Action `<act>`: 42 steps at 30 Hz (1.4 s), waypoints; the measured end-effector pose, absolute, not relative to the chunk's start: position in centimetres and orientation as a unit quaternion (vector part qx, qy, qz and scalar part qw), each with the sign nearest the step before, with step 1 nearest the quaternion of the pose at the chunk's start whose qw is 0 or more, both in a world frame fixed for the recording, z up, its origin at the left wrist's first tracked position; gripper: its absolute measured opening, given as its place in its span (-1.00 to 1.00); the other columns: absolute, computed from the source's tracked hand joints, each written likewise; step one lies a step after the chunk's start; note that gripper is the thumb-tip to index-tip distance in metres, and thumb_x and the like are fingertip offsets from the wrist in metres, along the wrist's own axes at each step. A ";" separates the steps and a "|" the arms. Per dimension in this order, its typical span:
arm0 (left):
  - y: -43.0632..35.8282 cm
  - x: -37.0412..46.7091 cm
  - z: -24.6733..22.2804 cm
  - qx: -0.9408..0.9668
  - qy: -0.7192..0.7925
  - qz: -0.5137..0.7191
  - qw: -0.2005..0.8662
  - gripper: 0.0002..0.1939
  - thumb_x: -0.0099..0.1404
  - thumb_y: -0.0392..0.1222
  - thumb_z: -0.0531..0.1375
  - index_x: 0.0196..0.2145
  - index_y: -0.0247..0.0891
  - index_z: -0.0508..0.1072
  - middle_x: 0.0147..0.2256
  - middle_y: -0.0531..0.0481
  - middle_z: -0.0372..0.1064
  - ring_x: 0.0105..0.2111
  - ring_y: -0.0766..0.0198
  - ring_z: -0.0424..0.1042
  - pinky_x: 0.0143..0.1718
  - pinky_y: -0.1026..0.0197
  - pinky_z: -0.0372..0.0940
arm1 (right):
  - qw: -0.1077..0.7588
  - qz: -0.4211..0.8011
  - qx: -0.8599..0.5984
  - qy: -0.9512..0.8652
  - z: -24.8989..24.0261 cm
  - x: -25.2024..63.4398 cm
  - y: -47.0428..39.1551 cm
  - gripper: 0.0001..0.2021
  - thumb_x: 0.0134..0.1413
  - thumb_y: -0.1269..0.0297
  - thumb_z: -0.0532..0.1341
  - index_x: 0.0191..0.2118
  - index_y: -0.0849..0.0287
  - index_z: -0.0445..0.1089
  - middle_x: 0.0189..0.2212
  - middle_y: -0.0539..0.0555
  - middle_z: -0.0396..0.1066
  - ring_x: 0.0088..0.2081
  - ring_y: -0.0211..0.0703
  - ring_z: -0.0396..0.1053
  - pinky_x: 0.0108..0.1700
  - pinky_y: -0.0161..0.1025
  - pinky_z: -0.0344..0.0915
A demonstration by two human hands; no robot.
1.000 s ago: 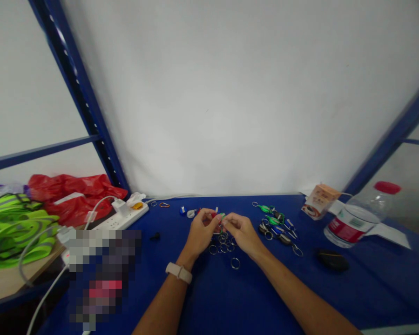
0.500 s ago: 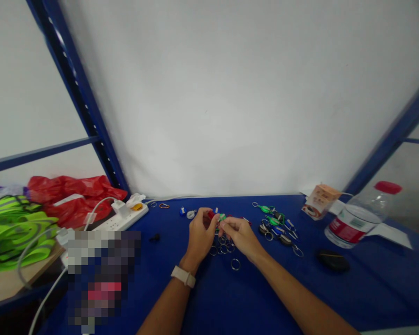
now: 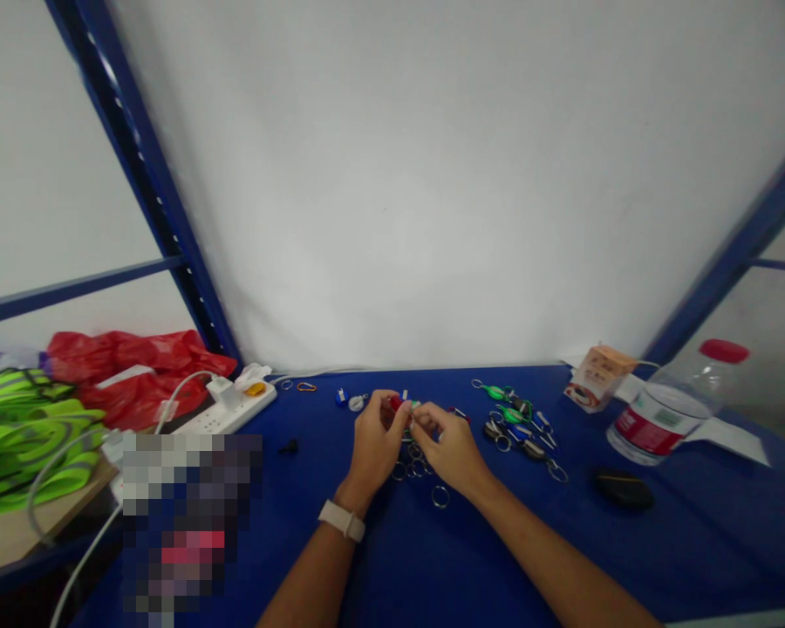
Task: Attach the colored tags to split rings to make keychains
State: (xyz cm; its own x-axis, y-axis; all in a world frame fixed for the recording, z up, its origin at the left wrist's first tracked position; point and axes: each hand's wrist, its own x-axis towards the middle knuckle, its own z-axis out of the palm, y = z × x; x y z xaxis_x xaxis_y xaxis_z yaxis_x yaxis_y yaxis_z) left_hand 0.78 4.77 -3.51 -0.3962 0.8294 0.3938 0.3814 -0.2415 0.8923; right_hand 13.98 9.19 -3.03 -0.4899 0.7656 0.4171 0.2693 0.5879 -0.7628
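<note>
My left hand (image 3: 378, 440), with a pale watch band at the wrist, is closed around a small red keychain (image 3: 396, 402). My right hand (image 3: 451, 449) meets it at the fingertips, thumb and fingers pinched; what lies between them is too small and hidden to name. A bit of green (image 3: 416, 404) shows just behind the fingertips. Below and between both hands lie several metal split rings (image 3: 417, 468), partly covered by the fingers. One single ring (image 3: 440, 497) sits apart, nearer to me.
Right of my hands lies a group of green, blue and black keychains (image 3: 520, 423). Beyond are a black mouse-like object (image 3: 623, 488), a water bottle (image 3: 660, 419) and a small box (image 3: 597, 378). Left are a power strip (image 3: 226, 419), a carabiner (image 3: 307, 387) and a blue keychain piece (image 3: 341, 398).
My right fingers have shifted and bunched up slightly at the left fingertips, and less of the green piece shows. My left hand stays nearly in place.
</note>
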 end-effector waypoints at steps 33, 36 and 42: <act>4.6 0.7 -3.3 0.536 0.556 0.598 0.213 -0.75 0.30 -0.02 0.17 -0.17 -0.25 0.39 -0.37 0.00 0.43 -0.39 0.28 0.42 -0.34 0.26 0.30 | 0.391 0.294 -0.298 -0.820 -1.8 14.7 9.4 -0.87 0.11 0.34 0.16 -0.42 0.15 0.41 -0.53 -0.03 0.41 -0.49 -0.26 0.29 -0.39 -0.32 0.17; 4.7 0.7 -3.4 0.533 0.557 0.603 0.204 -0.74 0.28 -0.02 0.19 -0.17 -0.25 0.39 -0.35 -0.03 0.44 -0.37 0.26 0.44 -0.31 0.24 0.33 | 0.389 0.288 -0.316 -0.816 -1.9 14.7 9.6 -0.86 0.11 0.31 0.16 -0.43 0.15 0.41 -0.55 -0.03 0.41 -0.51 -0.26 0.27 -0.41 -0.32 0.16; 4.9 0.7 -3.6 0.519 0.562 0.616 0.187 -0.70 0.28 -0.02 0.20 -0.12 -0.26 0.39 -0.27 -0.09 0.46 -0.32 0.24 0.47 -0.30 0.23 0.35 | 0.394 0.283 -0.357 -0.798 -2.2 14.8 10.1 -0.83 0.10 0.25 0.16 -0.46 0.16 0.38 -0.58 -0.02 0.38 -0.54 -0.25 0.25 -0.43 -0.31 0.15</act>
State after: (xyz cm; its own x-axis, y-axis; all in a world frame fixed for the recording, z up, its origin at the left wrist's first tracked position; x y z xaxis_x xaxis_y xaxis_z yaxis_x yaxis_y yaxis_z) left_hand 0.68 4.86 -3.61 -0.3907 0.8140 0.4298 0.3541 -0.2980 0.8864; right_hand 14.82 10.09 -2.24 -0.4341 0.7931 0.4272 0.3462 0.5847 -0.7337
